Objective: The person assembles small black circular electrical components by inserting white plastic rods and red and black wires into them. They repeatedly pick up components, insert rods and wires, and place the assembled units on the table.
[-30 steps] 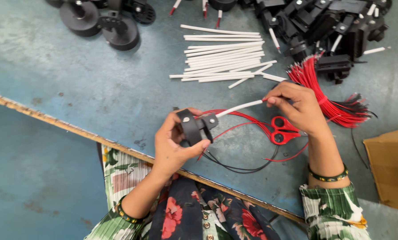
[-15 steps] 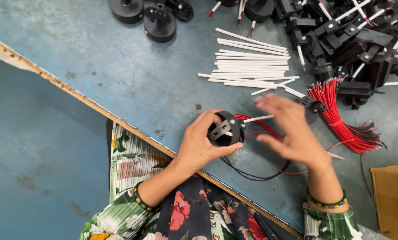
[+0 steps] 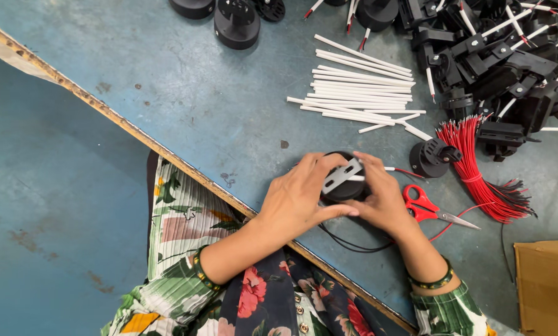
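Black plastic, round and squat, sits between my two palms: the black round part [image 3: 343, 180] rests at the near middle of the bench [image 3: 185, 106], just past its edge, and I have my left hand [image 3: 301, 198] wrapped on its left side and my right hand [image 3: 382, 198] on its right, fingers curled and pressed to it from both sides. Across its top lies a small grey metal bracket [image 3: 342, 176], its long axis slanting from lower left up to upper right, and my left fingertips lie closest to its lower end, so that hand is the nearer one to it. A black wire [image 3: 347, 241] loops out beneath toward me. Just right of my right hand lie the red-handled scissors [image 3: 423, 205], blades pointing right. Beyond them stands another black part [image 3: 431, 157], then the bundle of red wires [image 3: 475, 165]. Farther back lie the white tubes [image 3: 360, 93], side by side, and the heap of black assemblies [image 3: 497, 56]. A moment ago my right hand was lifted off and blurred in motion above the wires; now it has closed onto the part, which has settled between both hands.
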A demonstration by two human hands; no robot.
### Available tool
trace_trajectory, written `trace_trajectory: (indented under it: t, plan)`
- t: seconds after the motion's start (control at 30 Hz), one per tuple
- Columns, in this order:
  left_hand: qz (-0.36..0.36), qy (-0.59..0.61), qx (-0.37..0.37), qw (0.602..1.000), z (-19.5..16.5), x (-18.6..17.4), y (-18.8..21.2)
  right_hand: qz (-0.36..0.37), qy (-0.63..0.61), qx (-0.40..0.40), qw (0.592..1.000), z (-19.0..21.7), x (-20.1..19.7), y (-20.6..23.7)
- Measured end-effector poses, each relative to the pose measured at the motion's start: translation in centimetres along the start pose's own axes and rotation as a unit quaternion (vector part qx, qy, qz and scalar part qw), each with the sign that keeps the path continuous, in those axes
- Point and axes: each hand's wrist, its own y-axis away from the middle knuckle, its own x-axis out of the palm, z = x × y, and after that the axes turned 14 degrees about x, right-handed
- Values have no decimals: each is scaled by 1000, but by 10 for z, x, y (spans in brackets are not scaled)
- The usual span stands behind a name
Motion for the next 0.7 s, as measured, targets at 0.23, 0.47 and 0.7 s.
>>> trace_trajectory:
  t: [0.23, 0.47, 0.7]
  plan:
    - [31, -75, 51, 995, -14, -14, -3, 66, -165, 114, 977, -3, 0, 5]
    - [25, -116, 117, 986, -10, -10, -12, 19, -100, 51, 993, 5, 2, 2]
    - [26, -150, 153, 977, -7, -6, -13, 2, -53, 3, 999, -7, 6, 4]
